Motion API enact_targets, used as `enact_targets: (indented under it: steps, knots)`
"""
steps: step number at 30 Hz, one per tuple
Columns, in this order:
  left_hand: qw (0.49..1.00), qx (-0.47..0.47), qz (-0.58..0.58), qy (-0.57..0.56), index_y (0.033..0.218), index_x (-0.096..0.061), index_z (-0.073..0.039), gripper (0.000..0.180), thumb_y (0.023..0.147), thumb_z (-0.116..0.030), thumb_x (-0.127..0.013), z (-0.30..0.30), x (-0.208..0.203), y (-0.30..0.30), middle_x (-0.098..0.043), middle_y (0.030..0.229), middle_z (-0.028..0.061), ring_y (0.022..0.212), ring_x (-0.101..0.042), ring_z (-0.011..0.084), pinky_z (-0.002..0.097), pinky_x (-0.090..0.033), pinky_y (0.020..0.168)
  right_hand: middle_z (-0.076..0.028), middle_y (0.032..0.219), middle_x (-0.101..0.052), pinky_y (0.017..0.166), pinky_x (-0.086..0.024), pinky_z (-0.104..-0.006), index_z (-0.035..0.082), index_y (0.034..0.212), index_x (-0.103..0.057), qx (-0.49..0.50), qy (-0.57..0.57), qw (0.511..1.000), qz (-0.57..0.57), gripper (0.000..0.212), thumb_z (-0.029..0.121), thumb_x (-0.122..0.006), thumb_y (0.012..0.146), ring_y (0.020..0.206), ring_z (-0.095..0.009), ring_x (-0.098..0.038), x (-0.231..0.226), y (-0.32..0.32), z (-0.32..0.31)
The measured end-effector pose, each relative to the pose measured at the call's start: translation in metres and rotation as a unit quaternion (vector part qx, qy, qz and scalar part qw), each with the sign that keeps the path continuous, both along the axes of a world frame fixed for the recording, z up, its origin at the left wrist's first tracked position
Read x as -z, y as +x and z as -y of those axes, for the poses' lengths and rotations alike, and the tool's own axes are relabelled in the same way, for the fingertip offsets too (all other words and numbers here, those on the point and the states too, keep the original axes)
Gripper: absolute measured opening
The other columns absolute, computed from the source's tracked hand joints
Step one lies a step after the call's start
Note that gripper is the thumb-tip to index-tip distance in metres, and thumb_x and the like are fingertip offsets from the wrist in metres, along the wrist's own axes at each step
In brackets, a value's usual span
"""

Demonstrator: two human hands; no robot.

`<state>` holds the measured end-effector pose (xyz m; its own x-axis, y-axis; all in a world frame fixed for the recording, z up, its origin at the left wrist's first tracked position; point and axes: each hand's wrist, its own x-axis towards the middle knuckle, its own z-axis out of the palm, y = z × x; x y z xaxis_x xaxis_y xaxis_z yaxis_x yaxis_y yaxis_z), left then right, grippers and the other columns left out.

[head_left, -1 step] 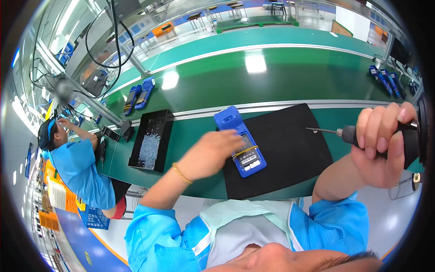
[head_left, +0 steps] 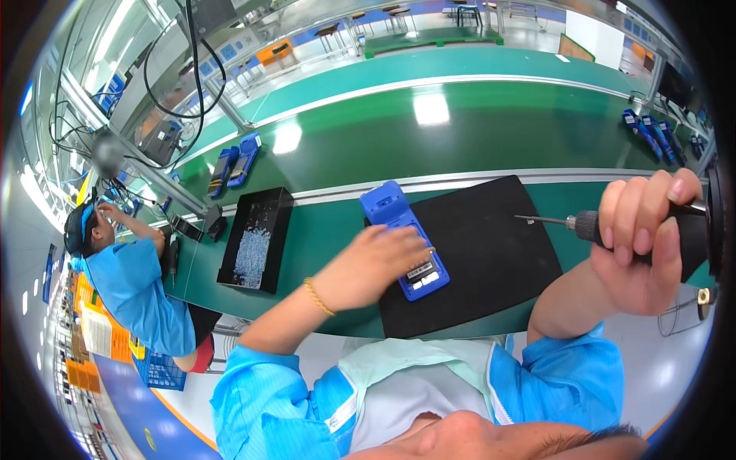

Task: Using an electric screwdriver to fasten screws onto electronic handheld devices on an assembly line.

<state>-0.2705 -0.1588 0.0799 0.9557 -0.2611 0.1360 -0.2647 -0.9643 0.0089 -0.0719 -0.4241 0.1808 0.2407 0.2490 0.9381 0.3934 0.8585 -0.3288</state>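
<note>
A blue handheld device lies face down on a black mat, its battery bay partly in view and a yellow rubber band around it. My left hand is over the device's middle, fingers stretched across it near the band and covering much of the bay. Raised to the right, my right hand grips a black electric screwdriver. Its thin bit points left above the mat, with a small light piece near the tip, too small to name.
A black tray of small pale-blue pieces stands left of the mat. Beyond the metal rail, more blue devices lie at the left and right. Another person sits at the far left. Cables hang at upper left.
My left hand has shifted to the right, farther over the device, and now hides more of the bay and band. My right hand with the screwdriver has barely moved.
</note>
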Motion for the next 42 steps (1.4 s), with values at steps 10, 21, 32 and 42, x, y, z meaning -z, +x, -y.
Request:
enact_targets:
  steps: [10,21,32,42]
  knots:
    - [0.978,0.111,-0.072,0.163,0.128,-0.059,-0.006,0.061,0.070,-0.012,-0.074,0.040,0.025,0.036,-0.058,0.124,0.0081,0.131,-0.051,0.0240,0.0485,-0.037,0.106,-0.003,0.069,-0.049,0.051,-0.042,-0.0275,-0.001,0.121,-0.043,0.035,0.037,0.996,-0.071,0.035,0.008,-0.061,0.092,0.051,-0.010,-0.046,-0.001,-0.006,-0.002]
    - [0.975,0.036,-0.104,0.192,0.128,-0.055,-0.011,0.066,0.064,0.003,-0.068,-0.074,-0.004,0.123,-0.057,0.118,0.0023,0.116,-0.055,0.0180,0.0395,-0.034,0.086,-0.003,0.070,-0.049,0.051,-0.042,-0.0260,0.000,0.116,-0.043,0.036,0.065,0.995,-0.068,0.029,0.005,-0.060,0.093,0.050,-0.009,-0.045,-0.001,-0.006,-0.013]
    - [0.926,-0.048,-0.038,0.373,0.130,-0.056,-0.025,0.037,0.095,-0.016,-0.057,-0.216,0.046,0.152,-0.040,0.156,-0.0015,0.151,-0.027,0.0209,0.0457,-0.036,0.105,-0.003,0.067,-0.049,0.049,-0.042,-0.0258,-0.001,0.114,-0.042,0.154,0.070,0.982,-0.080,0.030,0.003,-0.061,0.091,0.049,-0.009,-0.047,0.001,-0.011,-0.012]
    - [0.986,-0.067,0.140,0.053,0.130,-0.061,-0.020,0.053,0.080,-0.003,-0.064,-0.102,0.056,0.108,-0.046,0.147,0.0096,0.140,-0.041,0.0322,0.0498,-0.036,0.107,-0.003,0.074,-0.059,0.050,-0.044,-0.0219,-0.002,0.102,-0.060,0.300,-0.070,0.946,-0.106,0.020,-0.009,-0.066,0.084,0.055,-0.007,-0.054,0.000,-0.007,-0.040]
